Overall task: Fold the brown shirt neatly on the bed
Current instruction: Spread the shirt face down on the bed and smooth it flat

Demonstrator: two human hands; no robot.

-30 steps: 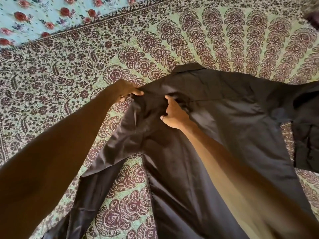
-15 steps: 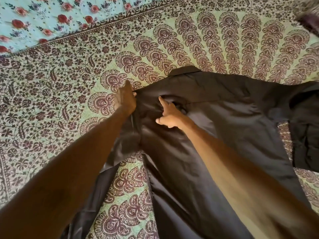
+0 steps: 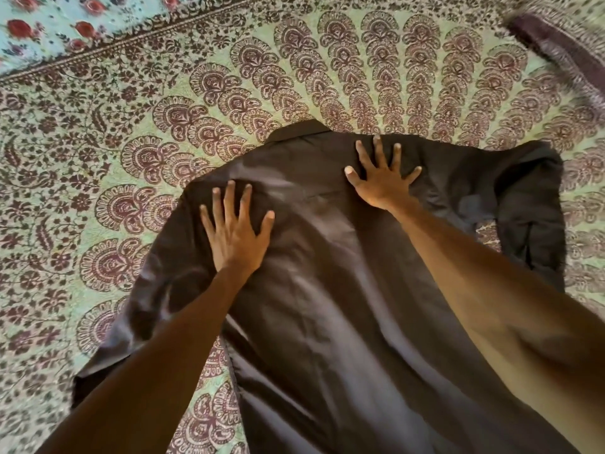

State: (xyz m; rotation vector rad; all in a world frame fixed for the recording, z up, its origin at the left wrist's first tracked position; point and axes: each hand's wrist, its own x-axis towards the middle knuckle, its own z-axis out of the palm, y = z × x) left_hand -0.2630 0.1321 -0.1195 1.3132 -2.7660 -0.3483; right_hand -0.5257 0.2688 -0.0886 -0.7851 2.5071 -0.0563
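Observation:
The brown shirt (image 3: 327, 290) lies back-up on the patterned bedspread (image 3: 114, 191), collar (image 3: 294, 132) at the far end. My left hand (image 3: 235, 231) rests flat on its left shoulder area, fingers spread. Over by the right shoulder, my right hand (image 3: 383, 178) presses flat as well, fingers apart. Neither hand grips the cloth. The right sleeve (image 3: 530, 211) is bunched at the right; the left sleeve (image 3: 131, 316) runs down to the left, partly under my forearm.
A light blue cloth with red flowers (image 3: 49, 24) lies at the far left corner. A dark-bordered fold of fabric (image 3: 563, 50) sits at the far right. Bare patterned bedspread surrounds the shirt on the left and far sides.
Both hands have let go of the pinched cloth near the left shoulder and now lie flat and spread on the shirt's back. The right hand has moved to the right.

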